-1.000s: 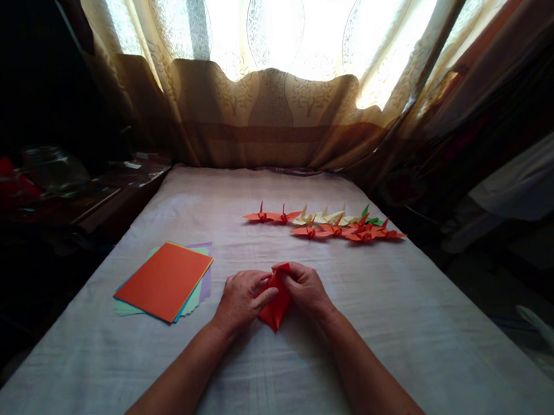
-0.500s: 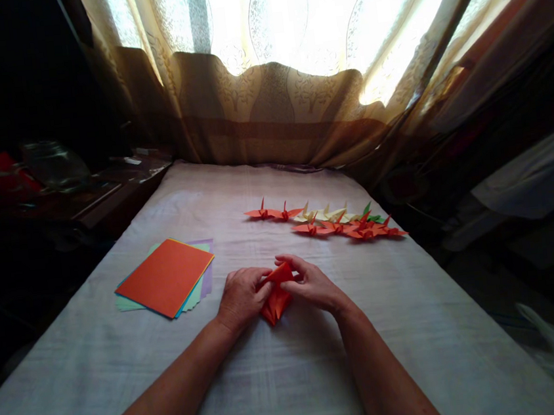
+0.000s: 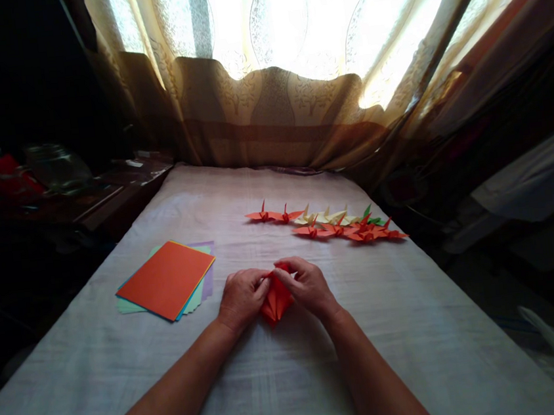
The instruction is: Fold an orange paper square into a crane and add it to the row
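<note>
A partly folded piece of red-orange origami paper (image 3: 277,301) lies on the white cloth between my hands, its pointed end toward me. My left hand (image 3: 243,297) grips its left side, thumb on top and fingers curled beneath or behind. On the right, my right hand (image 3: 307,285) pinches the far top corner between thumb and forefinger. The fingers cover the paper's upper part. To the left of my hands rests a stack of coloured paper sheets (image 3: 168,279), orange on top, with blue, yellow, mint and purple edges showing.
Several folded paper cranes (image 3: 336,229) in red-orange, cream and green stand in rows beyond my right hand. A dark side table (image 3: 113,201) holding a glass jar (image 3: 58,168) adjoins the left edge. Patterned curtains (image 3: 266,103) hang at the far end.
My right thumb has moved up and inward to the paper's top corner, and the flap there now lies lower. My left hand has barely moved, still holding the left side.
</note>
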`<act>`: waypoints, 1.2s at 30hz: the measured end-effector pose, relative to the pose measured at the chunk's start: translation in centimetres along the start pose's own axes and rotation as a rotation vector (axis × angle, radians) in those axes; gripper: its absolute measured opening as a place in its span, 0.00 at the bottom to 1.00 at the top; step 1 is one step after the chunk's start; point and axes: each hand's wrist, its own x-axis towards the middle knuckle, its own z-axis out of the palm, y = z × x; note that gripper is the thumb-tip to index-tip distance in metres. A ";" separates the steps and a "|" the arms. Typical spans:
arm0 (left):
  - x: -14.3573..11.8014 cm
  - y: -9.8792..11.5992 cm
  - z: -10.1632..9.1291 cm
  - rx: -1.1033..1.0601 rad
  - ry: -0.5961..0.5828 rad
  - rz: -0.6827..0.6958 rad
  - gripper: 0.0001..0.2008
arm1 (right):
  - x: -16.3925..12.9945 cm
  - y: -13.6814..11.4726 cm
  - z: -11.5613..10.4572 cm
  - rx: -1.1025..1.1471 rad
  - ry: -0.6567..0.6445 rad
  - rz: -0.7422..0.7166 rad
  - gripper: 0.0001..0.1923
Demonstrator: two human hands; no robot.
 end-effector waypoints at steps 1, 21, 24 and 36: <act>0.1 -0.1 0.0 -0.012 0.003 -0.005 0.11 | 0.1 0.2 -0.4 0.050 -0.023 0.045 0.16; 0.5 0.2 0.0 -0.051 0.020 -0.069 0.11 | -0.1 2.7 -1.8 0.228 -0.441 0.304 0.18; 0.5 0.1 0.0 -0.049 0.020 -0.068 0.12 | -0.2 2.5 -1.8 0.253 -0.480 0.278 0.20; 0.7 -0.4 -0.4 -0.154 -0.028 -0.087 0.13 | -0.3 2.3 -1.0 0.095 -0.347 0.233 0.18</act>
